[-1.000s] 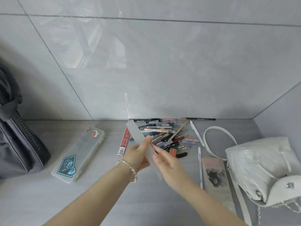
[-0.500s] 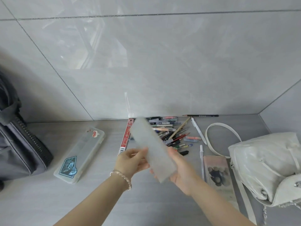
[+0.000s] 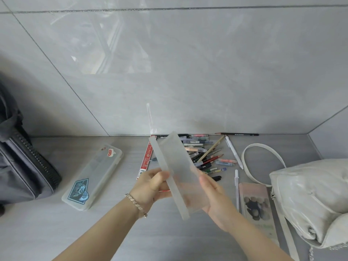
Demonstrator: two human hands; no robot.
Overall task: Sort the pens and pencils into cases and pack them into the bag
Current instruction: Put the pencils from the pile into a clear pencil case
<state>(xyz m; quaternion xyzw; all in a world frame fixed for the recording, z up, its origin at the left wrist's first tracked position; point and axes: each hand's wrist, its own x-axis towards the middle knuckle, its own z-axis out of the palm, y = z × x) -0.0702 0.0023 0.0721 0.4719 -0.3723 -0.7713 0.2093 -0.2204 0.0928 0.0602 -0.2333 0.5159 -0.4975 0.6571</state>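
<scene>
- Two hands hold one frosted case [image 3: 175, 166], raised above the table [image 3: 169, 242] and tilted.
- Grip, left hand [image 3: 150, 187]: thumb and fingers [image 3: 158, 180] pinch the case's left long edge.
- Grip, right hand [image 3: 216, 200]: fingers curled beneath the case, showing through the plastic.
- Pens and pencils [image 3: 207, 157]: loose pile just behind the frosted case, partly hidden by it.
- Sticker case [image 3: 94, 176]: flat, closed, well left of the frosted case.
- Patterned case [image 3: 256, 204] and white bag [image 3: 310, 200]: to its right.
- Dark bag [image 3: 22, 166]: far left.
</scene>
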